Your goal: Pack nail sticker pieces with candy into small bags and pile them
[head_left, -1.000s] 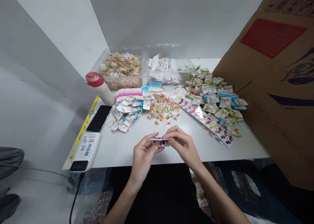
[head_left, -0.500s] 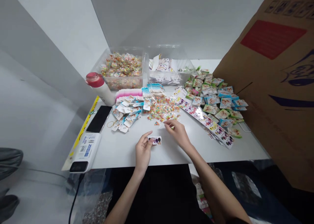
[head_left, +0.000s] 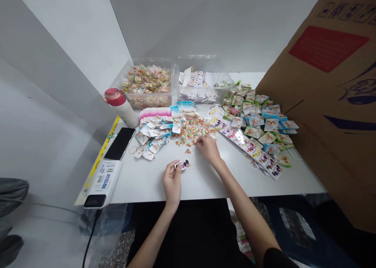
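Note:
My left hand (head_left: 172, 183) pinches a small white sticker sheet (head_left: 185, 164) with dark and purple ovals, tilted above the table. At the near edge of a heap of small clear packets with bright coloured bits (head_left: 196, 129), my right hand (head_left: 209, 149) has its fingertips closed together. Whatever they hold is too small to make out. A single orange and blue packet (head_left: 188, 151) lies on the table between the two hands.
Folded printed cards (head_left: 154, 133) lie left of the heap. Long sticker strips (head_left: 246, 144) and many small boxes (head_left: 261, 123) spread to the right. Clear bins (head_left: 150, 99) stand behind. A bottle (head_left: 125, 111), phone (head_left: 120, 143), power bank (head_left: 104, 181) and large carton (head_left: 320, 115) flank the table.
My right hand has moved forward and slightly left to the edge of the packet heap. My left hand has tilted and lifted the sticker sheet slightly.

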Demonstrator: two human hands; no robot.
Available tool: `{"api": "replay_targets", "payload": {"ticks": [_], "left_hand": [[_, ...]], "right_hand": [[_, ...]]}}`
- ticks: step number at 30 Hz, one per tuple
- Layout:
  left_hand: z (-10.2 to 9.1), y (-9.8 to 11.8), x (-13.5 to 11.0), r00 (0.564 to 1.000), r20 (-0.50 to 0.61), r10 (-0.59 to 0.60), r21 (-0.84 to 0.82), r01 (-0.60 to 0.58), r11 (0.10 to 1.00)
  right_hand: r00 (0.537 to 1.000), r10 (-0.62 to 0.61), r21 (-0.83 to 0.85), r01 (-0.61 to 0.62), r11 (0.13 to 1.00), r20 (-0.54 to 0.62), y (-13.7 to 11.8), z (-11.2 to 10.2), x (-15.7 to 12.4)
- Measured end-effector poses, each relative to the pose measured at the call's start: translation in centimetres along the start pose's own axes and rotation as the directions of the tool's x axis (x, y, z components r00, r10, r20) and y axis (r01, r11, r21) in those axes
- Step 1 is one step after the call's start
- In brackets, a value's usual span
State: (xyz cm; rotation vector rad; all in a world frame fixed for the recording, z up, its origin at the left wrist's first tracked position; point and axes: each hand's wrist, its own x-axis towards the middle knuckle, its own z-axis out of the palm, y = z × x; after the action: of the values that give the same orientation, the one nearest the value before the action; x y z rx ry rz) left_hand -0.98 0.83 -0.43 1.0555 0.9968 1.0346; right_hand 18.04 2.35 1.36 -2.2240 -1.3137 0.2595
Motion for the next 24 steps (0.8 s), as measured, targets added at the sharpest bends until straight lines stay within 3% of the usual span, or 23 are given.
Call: {"api": "replay_targets", "payload": {"ticks": [6, 10, 16, 20, 24], "left_hand": [[-0.1, -0.4, 0.0, 0.999, -0.044, -0.010, -0.016, 0.009, 1.000], [-0.1, -0.3, -0.1, 0.999, -0.051, -0.011, -0.021, 0.010, 1.000], [0.2, 0.4, -0.3, 0.999, -0.036, -0.029, -0.033, 0.028, 0.999], [0.3, 1.0, -0.2, 0.998, 0.038, -0.056, -0.006, 0.056, 0.998], [0.5, 1.6, -0.7, 0.980, 0.181, -0.084, 0.042, 0.077, 0.996]], "right_hand": [[0.999, -0.044, 0.044, 0.043, 0.998, 0.032, -1.5, 0.8, -2.8], [0.999, -0.016, 0.104, 0.011, 0.995, 0.044, -2.1, 1.7, -3.1], [0.979, -0.130, 0.367, 0.065, 0.928, 0.156, -2.1, -0.8, -3.4], [0.939, -0.231, 0.485, 0.083, 0.871, 0.254, -2.4, -2.7, -5.2], [0.942, -0.177, 0.513, 0.006, 0.858, 0.285, -1.8, -2.9, -6.3]]}}
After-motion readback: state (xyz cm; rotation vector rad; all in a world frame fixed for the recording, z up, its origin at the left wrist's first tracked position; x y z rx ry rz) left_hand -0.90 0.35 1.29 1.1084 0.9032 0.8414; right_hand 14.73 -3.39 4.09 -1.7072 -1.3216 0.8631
